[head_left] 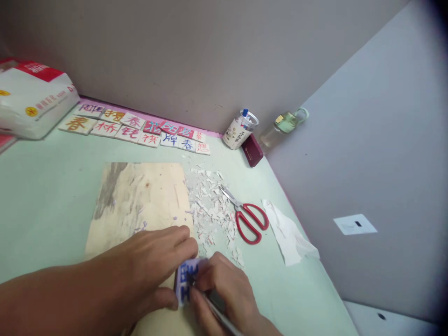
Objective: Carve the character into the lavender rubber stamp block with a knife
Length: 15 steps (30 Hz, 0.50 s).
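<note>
A small light-purple tile (182,290) with blue painted characters lies at the lower right of a wooden board (154,186). My left hand (157,261) is closed at the tile's left edge, fingers curled above and thumb below, steadying it. In my right hand (227,294) is a slim silver-grey pen-shaped tool (219,313), gripped like a pencil, its dark tip at the blue character. My fingers hide the tile's right side. Purple shavings (142,226) lie on the board near my left knuckles.
Red-handled scissors (250,221) rest right of white scraps (210,210), beside crumpled tissue (289,233). Several painted character tiles (133,133) line the back edge near a plastic-wrapped package (38,102). A can (240,130), dark red box (254,151) and bottle (278,130) stand at the back right corner.
</note>
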Motion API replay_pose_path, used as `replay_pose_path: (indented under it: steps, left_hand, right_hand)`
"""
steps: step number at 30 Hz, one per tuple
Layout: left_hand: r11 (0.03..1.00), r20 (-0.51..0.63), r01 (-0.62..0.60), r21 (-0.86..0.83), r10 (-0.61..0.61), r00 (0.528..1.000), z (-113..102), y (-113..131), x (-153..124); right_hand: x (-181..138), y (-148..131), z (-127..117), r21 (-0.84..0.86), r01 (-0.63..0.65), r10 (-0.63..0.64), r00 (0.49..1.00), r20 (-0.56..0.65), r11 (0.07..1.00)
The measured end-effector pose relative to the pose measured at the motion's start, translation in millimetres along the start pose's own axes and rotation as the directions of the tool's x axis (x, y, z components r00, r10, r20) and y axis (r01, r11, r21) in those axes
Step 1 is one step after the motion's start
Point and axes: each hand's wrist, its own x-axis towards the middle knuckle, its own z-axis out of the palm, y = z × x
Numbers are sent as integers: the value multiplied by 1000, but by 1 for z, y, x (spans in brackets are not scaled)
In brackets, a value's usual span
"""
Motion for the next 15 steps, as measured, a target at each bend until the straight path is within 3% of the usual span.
replay_pose_path:
  steps: [3, 6, 8, 11, 15]
  left_hand:
    - [999, -11, 10, -37, -10, 1000, 4, -2, 0]
    - [999, -20, 3, -53, -4, 1000, 5, -3, -1]
    - [999, -24, -1, -47, 0, 1000, 4, -2, -1]
    - [999, -27, 12, -40, -13, 1000, 4, -1, -1]
    - [998, 6, 48, -44, -48, 999, 3, -1, 1]
  right_hand:
    - [-3, -2, 1, -136, 124, -117, 991, 57, 983]
    - [-5, -5, 4, -231, 174, -142, 979, 149, 957]
    - [-5, -6, 6, -182, 161, -143, 984, 109, 970]
    - [-4, -4, 6, 4, 66, -66, 997, -42, 998]
    - [-3, 0, 2, 98, -29, 32, 999, -35, 995]
